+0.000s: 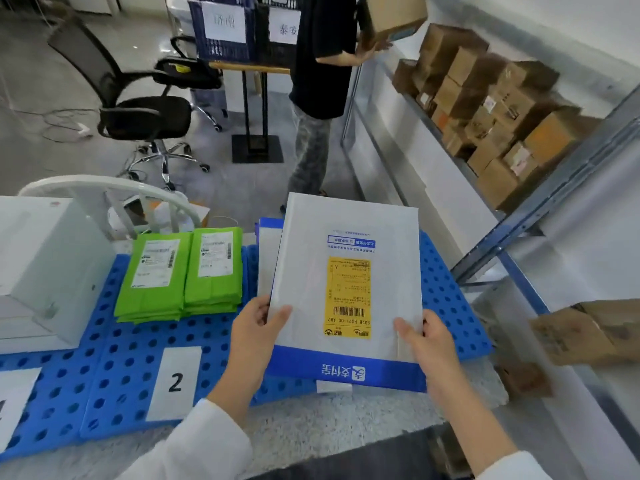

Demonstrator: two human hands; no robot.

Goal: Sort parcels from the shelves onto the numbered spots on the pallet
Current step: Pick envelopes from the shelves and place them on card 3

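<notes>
– Left hand [258, 327] and right hand [426, 341] each pinch a lower corner of the white mailer [346, 271], thumbs on top. They hold it tilted above the right end of the blue pallet [114, 362].
– Progress?
– Partial, in my judgement. Two stacks of green parcels [180, 271] lie behind the card marked 2 [176, 382]. A white box [45, 265] sits at the left end. Another flat envelope [267, 261] lies beneath the held mailer, which is not yet set down. Many brown cartons [485, 109] sit on the shelves.
– Anything not verifiable?
– The left number card [14, 396] is cut off by the frame edge. The right spot's card [334, 387] is nearly covered by the mailer, so its number is unreadable. The yellow label [348, 296] carries print too small to read. Whether the mailer touches the envelope below, I cannot tell.
</notes>
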